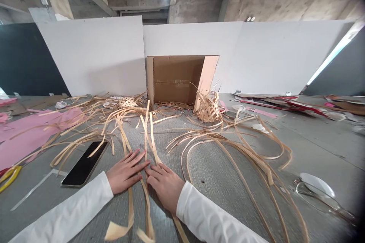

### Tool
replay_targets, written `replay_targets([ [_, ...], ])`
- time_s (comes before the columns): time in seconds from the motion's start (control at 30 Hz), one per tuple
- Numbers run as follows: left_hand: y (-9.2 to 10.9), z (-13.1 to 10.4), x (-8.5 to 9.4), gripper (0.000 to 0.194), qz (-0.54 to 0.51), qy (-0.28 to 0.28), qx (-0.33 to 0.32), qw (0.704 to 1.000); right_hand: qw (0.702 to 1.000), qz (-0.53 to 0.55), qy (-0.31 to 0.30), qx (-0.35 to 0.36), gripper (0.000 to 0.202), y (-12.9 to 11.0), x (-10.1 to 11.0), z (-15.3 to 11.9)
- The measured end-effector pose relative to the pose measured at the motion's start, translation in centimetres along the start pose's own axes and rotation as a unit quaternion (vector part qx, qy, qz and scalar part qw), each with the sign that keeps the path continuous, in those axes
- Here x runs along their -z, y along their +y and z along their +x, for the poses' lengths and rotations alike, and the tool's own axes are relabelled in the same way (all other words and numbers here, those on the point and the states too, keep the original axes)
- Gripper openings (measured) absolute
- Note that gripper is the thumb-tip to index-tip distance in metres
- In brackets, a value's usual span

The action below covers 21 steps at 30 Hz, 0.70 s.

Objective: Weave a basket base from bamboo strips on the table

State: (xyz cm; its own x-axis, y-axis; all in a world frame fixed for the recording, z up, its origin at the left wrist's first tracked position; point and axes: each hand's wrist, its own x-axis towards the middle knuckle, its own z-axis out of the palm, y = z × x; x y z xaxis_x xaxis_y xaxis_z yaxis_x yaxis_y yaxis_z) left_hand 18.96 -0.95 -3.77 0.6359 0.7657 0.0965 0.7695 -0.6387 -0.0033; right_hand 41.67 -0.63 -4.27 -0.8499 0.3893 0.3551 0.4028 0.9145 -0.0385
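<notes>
Several pale flat strips [151,136] run lengthwise over the grey table [168,123], crossing one another beyond my hands. My left hand [125,171] lies palm down across the left strips with its fingers spread. Right beside it, my right hand [165,184] rests palm down on the strips, fingers bent a little and apart, its fingertips near those of my left hand. Neither hand is wrapped round anything. The near ends of the strips curl up below the hands, toward the table's front edge.
A black phone [84,165] lies left of my left hand, with yellow-handled scissors [10,178] and pink sheets [34,127] farther left. Behind stand a cardboard box [178,79] and a woven piece [208,108]. Loose strips [242,152] and glasses [316,186] lie on the right.
</notes>
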Motion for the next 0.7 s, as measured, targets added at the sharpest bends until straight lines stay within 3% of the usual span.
replay_targets([
  [0.23,-0.08,-0.28,0.71,0.060,-0.050,0.008,-0.057,0.997,0.999,0.018,0.017,-0.023,0.018,0.03,0.35,0.01],
  [0.43,-0.14,-0.12,0.48,0.057,-0.032,0.003,-0.053,0.998,0.999,0.016,0.028,-0.019,0.017,-0.08,0.16,0.19],
  [0.7,-0.61,-0.32,-0.19,0.057,-0.020,0.023,-0.069,0.997,0.993,0.027,0.110,-0.029,0.018,-0.02,0.39,0.56],
])
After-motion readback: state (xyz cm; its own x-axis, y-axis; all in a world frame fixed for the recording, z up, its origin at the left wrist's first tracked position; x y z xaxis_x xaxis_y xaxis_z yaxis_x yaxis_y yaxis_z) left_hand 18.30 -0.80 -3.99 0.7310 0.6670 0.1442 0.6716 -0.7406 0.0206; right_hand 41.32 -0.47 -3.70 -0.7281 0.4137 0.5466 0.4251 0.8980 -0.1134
